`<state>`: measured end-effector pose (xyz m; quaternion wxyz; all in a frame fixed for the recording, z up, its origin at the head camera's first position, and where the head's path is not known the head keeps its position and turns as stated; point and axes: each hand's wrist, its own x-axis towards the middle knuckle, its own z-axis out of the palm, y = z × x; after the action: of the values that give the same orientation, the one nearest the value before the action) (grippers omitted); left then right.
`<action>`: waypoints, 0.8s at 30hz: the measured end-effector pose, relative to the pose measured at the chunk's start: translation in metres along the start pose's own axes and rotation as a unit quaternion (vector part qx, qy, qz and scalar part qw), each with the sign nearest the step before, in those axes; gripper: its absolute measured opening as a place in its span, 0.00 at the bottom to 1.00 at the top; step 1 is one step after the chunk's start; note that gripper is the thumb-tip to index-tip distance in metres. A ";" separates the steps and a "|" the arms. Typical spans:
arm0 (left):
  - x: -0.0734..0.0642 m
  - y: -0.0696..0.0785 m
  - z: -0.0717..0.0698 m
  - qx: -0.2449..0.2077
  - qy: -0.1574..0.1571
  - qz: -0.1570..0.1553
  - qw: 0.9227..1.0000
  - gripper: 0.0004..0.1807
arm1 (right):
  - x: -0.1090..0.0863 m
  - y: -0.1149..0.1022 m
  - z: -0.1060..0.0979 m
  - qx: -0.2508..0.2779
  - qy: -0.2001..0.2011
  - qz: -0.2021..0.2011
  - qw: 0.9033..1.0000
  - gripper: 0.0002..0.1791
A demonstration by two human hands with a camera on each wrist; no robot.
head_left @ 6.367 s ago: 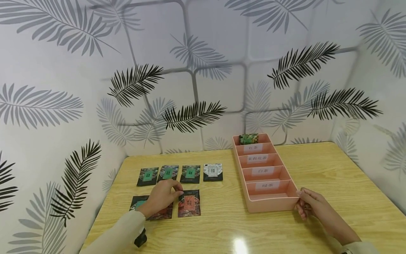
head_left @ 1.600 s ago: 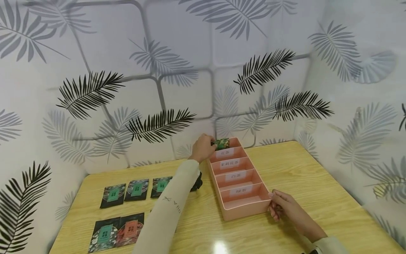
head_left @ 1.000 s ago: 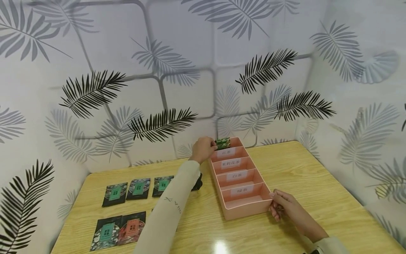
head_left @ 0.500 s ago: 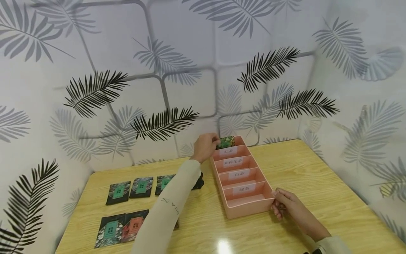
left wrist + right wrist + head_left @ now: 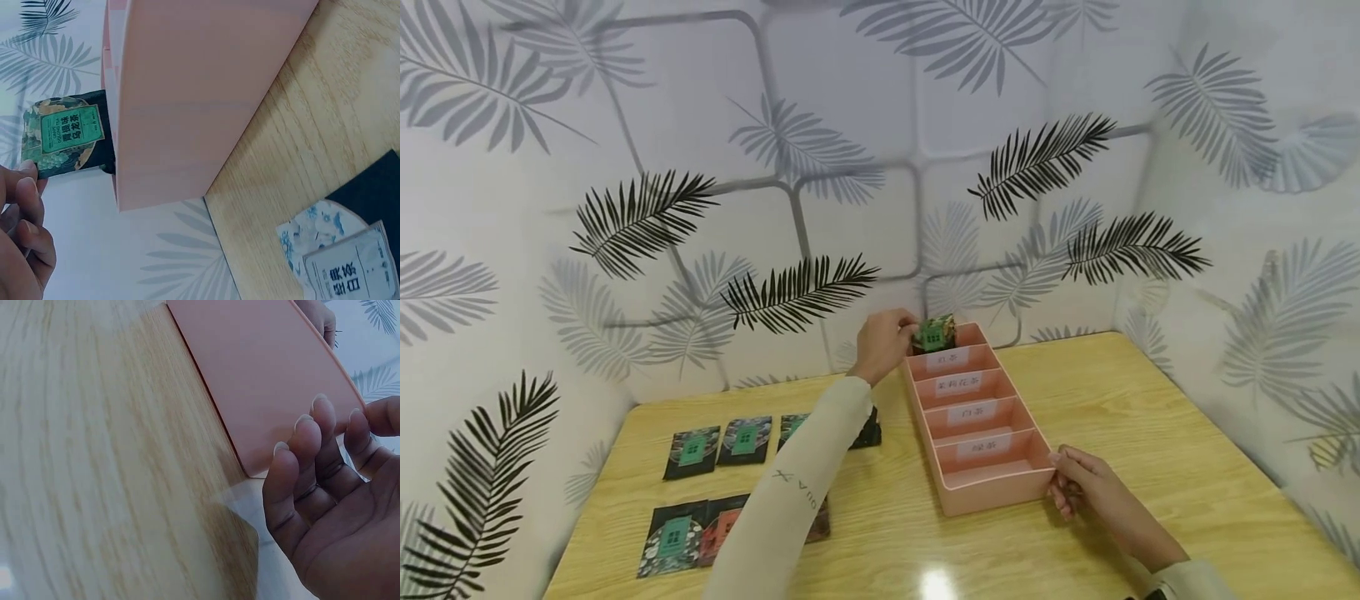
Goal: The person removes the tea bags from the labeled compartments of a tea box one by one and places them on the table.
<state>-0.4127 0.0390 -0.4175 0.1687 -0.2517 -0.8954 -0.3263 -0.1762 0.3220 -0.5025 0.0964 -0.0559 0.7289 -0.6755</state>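
Note:
My left hand (image 5: 882,343) reaches to the far end of a pink divided box (image 5: 996,492). Its thumb and fingertips pinch the corner of a green grape oolong tea packet (image 5: 69,134), which stands partly above the rim of the far compartment, its lower edge hidden behind the wall. At the box's near right corner, my right hand (image 5: 1093,492) grips the rim between thumb and forefinger. The other fingers of that hand curl loosely below the corner in the right wrist view. Paper labels with Chinese writing are stuck on the dividers, such as the nearest label (image 5: 987,447).
Dark tea packets with green labels, such as this packet (image 5: 691,452), lie in two rows on the wooden table (image 5: 880,550). A red-label packet (image 5: 718,533) is partly under the left sleeve. A white-label packet (image 5: 350,269) lies beside the box. A leaf-patterned wall stands behind.
My left hand has gone from the packets on the table to the far compartment. The green packet there now stands higher and more upright. My right hand keeps holding the corner.

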 end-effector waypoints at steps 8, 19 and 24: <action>-0.002 -0.005 -0.014 -0.005 0.024 -0.006 1.000 0.08 | 0.003 -0.002 0.004 -0.001 0.013 -0.005 1.000 0.25; -0.011 0.001 -0.027 -0.018 0.038 0.011 0.999 0.08 | 0.000 -0.004 0.005 -0.004 0.015 -0.005 1.000 0.24; -0.015 -0.002 -0.036 -0.019 0.040 0.011 0.999 0.07 | 0.001 -0.003 0.005 -0.002 0.010 -0.005 1.000 0.25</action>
<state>-0.3967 0.0088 -0.3993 0.2037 -0.2516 -0.8785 -0.3514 -0.1764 0.3166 -0.5002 0.0852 -0.0526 0.7312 -0.6748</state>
